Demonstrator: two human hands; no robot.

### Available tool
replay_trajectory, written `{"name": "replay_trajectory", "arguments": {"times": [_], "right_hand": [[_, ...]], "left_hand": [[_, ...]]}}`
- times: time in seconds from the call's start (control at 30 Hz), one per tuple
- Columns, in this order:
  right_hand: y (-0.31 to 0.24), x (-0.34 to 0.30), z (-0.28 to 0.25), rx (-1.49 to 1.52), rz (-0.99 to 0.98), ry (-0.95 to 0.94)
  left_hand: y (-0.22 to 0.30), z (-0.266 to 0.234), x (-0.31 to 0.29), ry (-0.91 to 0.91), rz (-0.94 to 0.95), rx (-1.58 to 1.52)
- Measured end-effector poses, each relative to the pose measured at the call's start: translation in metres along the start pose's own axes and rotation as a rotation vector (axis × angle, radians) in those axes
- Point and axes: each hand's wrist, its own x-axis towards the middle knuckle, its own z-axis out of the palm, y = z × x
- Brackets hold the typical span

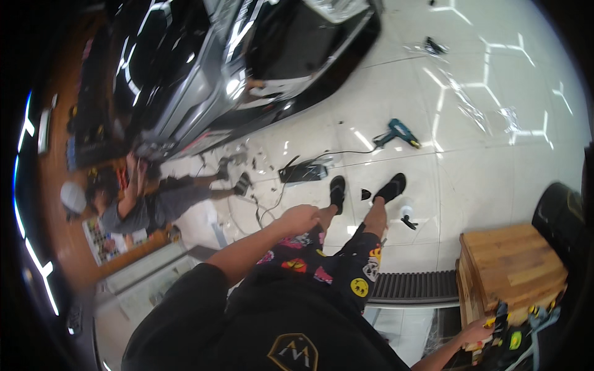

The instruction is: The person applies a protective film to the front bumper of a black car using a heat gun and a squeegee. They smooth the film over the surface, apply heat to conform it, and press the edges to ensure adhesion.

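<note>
My left hand [300, 220] hangs in front of my thigh with its fingers curled in. The inside of that hand is hidden, so whatever it may hold does not show. At the lower right, my right hand [476, 331] reaches to the side of a wooden cabinet [513, 253]. Its fingers are closed round a black-and-yellow tool [497, 320], whose exact kind is too blurred to tell. Several other tools and a grey strap [543, 321] hang or lie close beside it.
A dark car [291, 55] stands ahead. On the tiled floor lie a green heat gun [399, 133] with its cord, a black case [303, 172] and a spray bottle [406, 213]. A floor grate [414, 287] runs beside me. A co-worker [154, 201] works at the car's left end.
</note>
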Motion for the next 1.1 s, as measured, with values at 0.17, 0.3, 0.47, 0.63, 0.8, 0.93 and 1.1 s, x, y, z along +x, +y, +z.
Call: {"name": "replay_trajectory", "arguments": {"times": [0.17, 0.3, 0.47, 0.63, 0.8, 0.93, 1.1], "right_hand": [[-0.110, -0.104, 0.046, 0.502, -0.296, -0.330], [-0.226, -0.184, 0.029, 0.647, -0.238, -0.722], [-0.331, -0.267, 0.105, 0.728, -0.453, -0.855], [-0.473, -0.375, 0.307, 0.421, -0.699, -1.120], [-0.642, -0.459, 0.469, 0.484, -0.282, -1.104], [-0.689, -0.429, 0.544, 0.602, -0.099, -0.809], [-0.694, -0.457, 0.460, 1.476, 0.692, -1.371]], "left_hand": [[-0.016, 0.054, -0.030, -0.026, -0.172, -0.104], [-0.018, 0.056, -0.048, -0.025, -0.101, -0.233], [-0.077, 0.127, -0.007, -0.031, -0.195, -0.351], [-0.097, 0.158, 0.047, 0.541, 0.131, -0.147], [-0.150, 0.199, 0.058, 0.412, -0.089, -0.253], [-0.167, 0.176, 0.079, 0.450, -0.102, -0.445], [-0.171, 0.199, 0.060, 0.512, -0.123, -0.517]]}}
